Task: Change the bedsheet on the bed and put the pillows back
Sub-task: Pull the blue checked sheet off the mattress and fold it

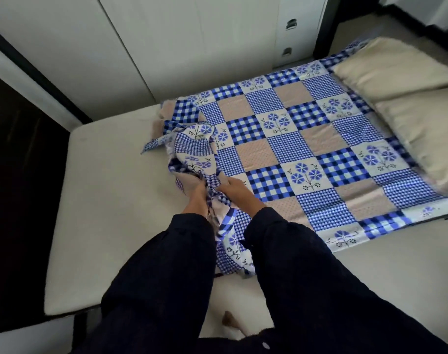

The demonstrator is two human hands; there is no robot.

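Bedsheet is the blue one with checks and flowers, and a scrunched-up end of it is in my hands. My left grip and my right grip sit side by side, almost touching. Both have their fingers curled tight round the bunched cloth. From my grips the sheet runs away to the right and lies flat on the bed. A loose tail of it hangs down toward me between my dark sleeves. Left of my grips the bed is bare and cream, with no sheet on it. Far to the right of my grips lie the near pillow and, past it, the far pillow. Both rest on the far end of the sheet.

I think this is the sheet step, not the pillow step. I cannot tell if this sheet is coming off or going on. Either way the pillows are sitting on it, so a hard pull would drag them along. Next I think the pillows need lifting off. If the sheet is going on, my grips must find its edge, move apart, and carry the cloth left over the bare part.
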